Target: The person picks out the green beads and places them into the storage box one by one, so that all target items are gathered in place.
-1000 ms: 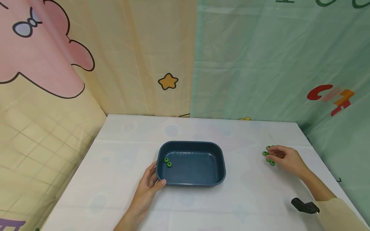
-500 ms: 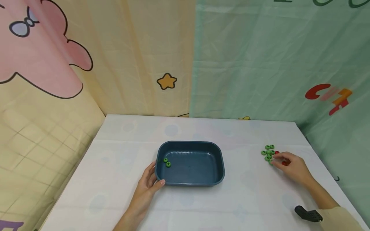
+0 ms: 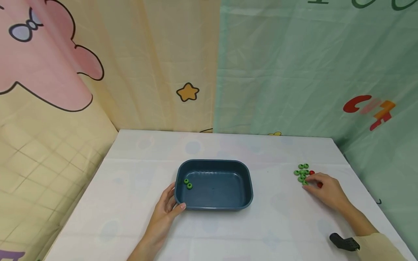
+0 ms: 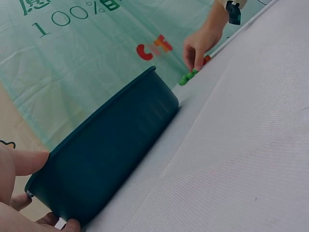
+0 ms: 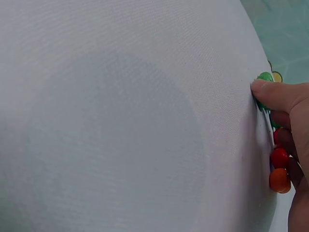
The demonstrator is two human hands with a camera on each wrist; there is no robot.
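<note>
Head view: the left hand (image 3: 163, 214) grips the left end of a dark blue tray (image 3: 217, 190) whose long axis runs left to right, while well to its right the right hand (image 3: 329, 191), nearer the bead cluster (image 3: 302, 172), pinches a green bead (image 3: 305, 183) at the cluster's near edge. Left wrist view: the tray stands between its gripping fingers and the beads. Right wrist view: the thumb (image 5: 275, 94) overlaps green, with red beads (image 5: 280, 158) and orange beads (image 5: 279, 180) beside the bent fingers.
</note>
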